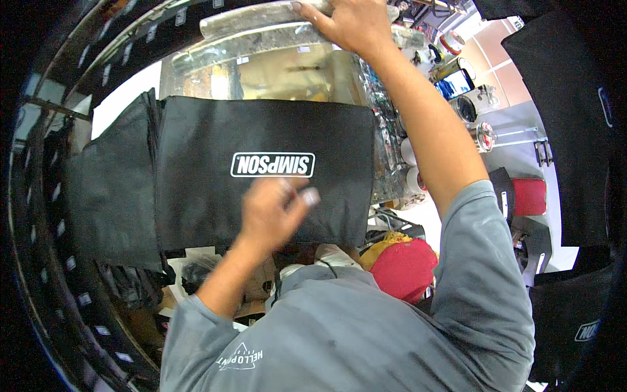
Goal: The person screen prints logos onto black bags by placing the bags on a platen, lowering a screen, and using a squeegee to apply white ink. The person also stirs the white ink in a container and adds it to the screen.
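Observation:
A black fabric piece (209, 140) lies flat in front of me, with a white boxed print (273, 164) near its middle, upside down from my side. Over its near half is my left hand (269, 212), smeared by motion, with a pale spot near the thumb tip; whether it holds anything is unclear. My right arm reaches far forward. At the top edge, my right hand (356, 25) grips the pale bar of a frame (245, 23), which looks like a printing screen; some fingers are cut off by the picture's edge. Beyond the fabric shows a stained, yellowish panel (287, 78).
More black fabric (111, 183) hangs or lies at the left, beside dark racks with pale tags. Jars and cans (464, 108) crowd the right side. A red cloth-like item (405, 268) sits near my right side. Printed black pieces (575, 130) hang at far right.

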Tool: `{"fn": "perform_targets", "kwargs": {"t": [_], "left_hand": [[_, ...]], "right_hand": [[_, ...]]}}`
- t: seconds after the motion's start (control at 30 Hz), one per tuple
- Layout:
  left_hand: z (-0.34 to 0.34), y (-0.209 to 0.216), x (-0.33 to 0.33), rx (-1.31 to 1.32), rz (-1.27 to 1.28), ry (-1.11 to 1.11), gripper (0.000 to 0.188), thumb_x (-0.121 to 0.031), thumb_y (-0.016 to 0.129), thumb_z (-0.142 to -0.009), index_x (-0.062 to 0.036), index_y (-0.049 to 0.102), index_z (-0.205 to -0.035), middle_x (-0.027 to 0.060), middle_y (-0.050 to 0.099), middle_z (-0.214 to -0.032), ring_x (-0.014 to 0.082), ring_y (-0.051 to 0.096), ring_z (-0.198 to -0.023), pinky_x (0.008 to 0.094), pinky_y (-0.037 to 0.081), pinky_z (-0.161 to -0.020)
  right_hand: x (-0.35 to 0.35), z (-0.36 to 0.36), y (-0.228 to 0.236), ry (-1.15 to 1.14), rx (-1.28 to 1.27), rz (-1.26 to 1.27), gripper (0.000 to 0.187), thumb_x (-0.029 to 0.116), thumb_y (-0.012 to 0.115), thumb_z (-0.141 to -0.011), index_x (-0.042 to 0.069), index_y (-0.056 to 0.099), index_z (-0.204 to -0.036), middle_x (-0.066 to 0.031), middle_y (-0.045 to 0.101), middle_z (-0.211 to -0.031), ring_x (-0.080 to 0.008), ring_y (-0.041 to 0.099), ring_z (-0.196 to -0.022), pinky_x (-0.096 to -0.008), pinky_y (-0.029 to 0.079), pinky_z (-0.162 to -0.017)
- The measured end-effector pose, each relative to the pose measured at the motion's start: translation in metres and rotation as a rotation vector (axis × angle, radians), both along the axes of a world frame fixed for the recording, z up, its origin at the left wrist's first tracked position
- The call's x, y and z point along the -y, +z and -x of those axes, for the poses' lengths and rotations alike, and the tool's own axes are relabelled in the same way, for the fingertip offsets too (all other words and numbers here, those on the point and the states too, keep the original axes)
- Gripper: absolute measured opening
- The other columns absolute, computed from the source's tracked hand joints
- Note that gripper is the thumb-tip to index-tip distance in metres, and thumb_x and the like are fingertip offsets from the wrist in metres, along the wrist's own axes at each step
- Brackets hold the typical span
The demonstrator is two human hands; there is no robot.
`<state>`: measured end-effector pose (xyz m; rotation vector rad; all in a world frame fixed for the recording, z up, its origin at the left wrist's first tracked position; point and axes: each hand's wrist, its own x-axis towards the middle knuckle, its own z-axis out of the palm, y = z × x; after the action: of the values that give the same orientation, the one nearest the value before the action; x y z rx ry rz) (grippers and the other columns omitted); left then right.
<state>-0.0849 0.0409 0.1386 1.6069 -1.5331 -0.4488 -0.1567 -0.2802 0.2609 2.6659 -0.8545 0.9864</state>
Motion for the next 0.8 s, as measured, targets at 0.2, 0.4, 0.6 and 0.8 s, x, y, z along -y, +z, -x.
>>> {"fn": "perform_targets", "kwargs": {"t": [0.2,0.4,0.6,0.8], "left_hand": [[-0.112,0.104,0.204,1.008,0.527,0.19,0.114,-0.081,0.075,-0.067,-0.005,0.05,-0.149,0.0184,0.059,-0.131,0.0368,0.056,-0.12,0.053,0.038,-0.106],[-0.104,0.112,0.23,0.97,0.187,0.123,0.105,-0.082,0.075,-0.065,-0.0002,0.06,-0.129,0.0152,0.065,-0.113,0.0312,0.063,-0.107,0.0444,0.049,-0.091],[-0.1,0.128,0.22,0.939,0.077,0.12,0.098,-0.073,0.08,-0.066,0.0015,0.061,-0.127,0.0194,0.065,-0.116,0.037,0.062,-0.112,0.047,0.049,-0.098],[-0.098,0.133,0.227,0.894,0.011,0.139,0.104,-0.075,0.079,-0.064,0.0015,0.061,-0.133,0.0228,0.064,-0.129,0.0393,0.061,-0.121,0.0487,0.047,-0.105]], "right_hand": [[0.011,-0.006,-0.02,-0.02,-0.052,0.129,0.055,0.062,0.054,-0.096,0.012,0.075,-0.098,-0.0109,0.074,-0.092,-0.0297,0.07,-0.094,-0.0486,0.041,-0.084],[0.015,0.005,-0.018,0.083,0.095,0.19,0.043,0.047,0.065,-0.092,0.013,0.07,-0.117,-0.0101,0.071,-0.105,-0.0285,0.065,-0.104,-0.0492,0.039,-0.09],[-0.055,0.098,-0.131,-0.108,0.536,-0.285,0.048,0.038,0.073,-0.09,0.003,0.063,-0.122,-0.0202,0.062,-0.116,-0.0399,0.058,-0.108,-0.0525,0.043,-0.095],[-0.184,0.203,-0.304,-0.844,0.028,-1.027,0.072,0.033,0.085,-0.083,-0.009,0.051,-0.131,-0.033,0.063,-0.121,-0.0496,0.06,-0.114,-0.053,0.05,-0.099]]}}
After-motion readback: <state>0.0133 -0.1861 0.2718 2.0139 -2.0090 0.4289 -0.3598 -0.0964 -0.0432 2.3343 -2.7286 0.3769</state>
